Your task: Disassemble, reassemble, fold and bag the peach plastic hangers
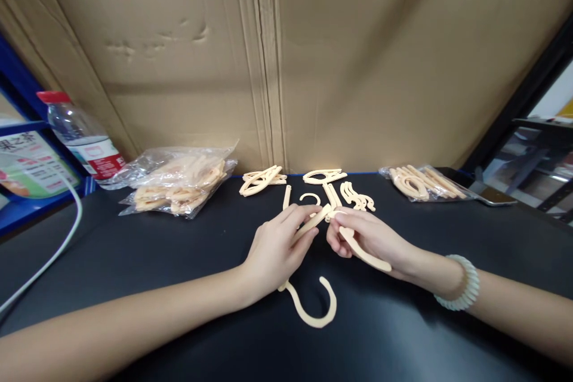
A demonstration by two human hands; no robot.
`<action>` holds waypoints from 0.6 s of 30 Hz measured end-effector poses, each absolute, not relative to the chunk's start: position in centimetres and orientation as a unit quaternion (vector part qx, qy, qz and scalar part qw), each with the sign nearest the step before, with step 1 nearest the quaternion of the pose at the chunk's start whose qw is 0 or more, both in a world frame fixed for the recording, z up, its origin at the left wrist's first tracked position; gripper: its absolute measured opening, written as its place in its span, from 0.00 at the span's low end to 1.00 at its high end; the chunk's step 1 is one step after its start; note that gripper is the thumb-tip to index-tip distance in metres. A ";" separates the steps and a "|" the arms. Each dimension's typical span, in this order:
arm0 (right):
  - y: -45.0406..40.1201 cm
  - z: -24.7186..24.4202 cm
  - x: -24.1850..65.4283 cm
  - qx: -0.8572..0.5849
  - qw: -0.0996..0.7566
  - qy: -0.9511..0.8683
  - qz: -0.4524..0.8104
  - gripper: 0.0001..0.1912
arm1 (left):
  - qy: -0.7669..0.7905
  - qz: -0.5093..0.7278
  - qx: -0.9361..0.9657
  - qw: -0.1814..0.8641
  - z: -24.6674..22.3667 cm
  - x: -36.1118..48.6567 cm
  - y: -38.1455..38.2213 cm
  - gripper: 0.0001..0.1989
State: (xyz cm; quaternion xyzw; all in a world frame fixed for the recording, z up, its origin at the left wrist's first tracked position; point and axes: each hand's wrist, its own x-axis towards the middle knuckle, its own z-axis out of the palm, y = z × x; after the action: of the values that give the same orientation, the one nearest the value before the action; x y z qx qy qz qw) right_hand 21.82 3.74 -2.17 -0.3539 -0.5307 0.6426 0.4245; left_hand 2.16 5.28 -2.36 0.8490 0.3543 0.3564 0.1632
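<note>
Two bare hands met at the middle of the black table (134,262), each closed on a cream plastic piece. L hand (277,248) had fingers curled round a straight bar (310,224) whose lower end came out under the palm as a big hook (313,304), open side up, hanging just over the tabletop. R hand (364,239) pinched a second curved strip (364,253), thumb on top; its free end ran down-right along the wrist. Tips of both pieces touched between the hands, approx. at the thumbs. Couldn't tell if they were joined or only pressed together. R wrist wore a pale beaded bracelet (463,283).

Just behind the hands lay loose parts of the same colour: a small hook (310,197), a short stick (286,197), a row of small curved bits (358,196), plus two flat bundles, one (262,180) behind-left & one (324,176) behind-centre. Far L, a clear bag of parts (179,182) sat near a water bottle w/ red cap (83,137); a white cable (58,245) crossed the table's L edge. Far R, a smaller bag of parts (423,182) lay by a phone (495,196). Cardboard wall (286,59) stood behind everything.
</note>
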 end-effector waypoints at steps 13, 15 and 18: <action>4.5 -1.5 23.3 -0.370 0.296 -0.618 0.627 0.15 | 0.293 0.306 0.898 -0.120 -2.3 1.8 5.0 0.11; 4.5 -1.4 23.3 -0.368 0.280 -0.623 0.631 0.15 | 0.282 0.300 0.899 -0.151 -2.3 1.8 5.2 0.10; 4.4 -1.1 23.2 -0.362 0.261 -0.629 0.637 0.16 | 0.278 0.273 0.909 -0.148 -2.1 1.9 5.3 0.09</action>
State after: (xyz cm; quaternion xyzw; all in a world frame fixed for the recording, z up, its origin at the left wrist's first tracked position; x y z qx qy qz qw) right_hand 23.24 4.39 -1.13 -0.3615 -0.6286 0.6372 0.2610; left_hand 1.88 5.25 -2.12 0.9091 0.2776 0.2731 -0.1478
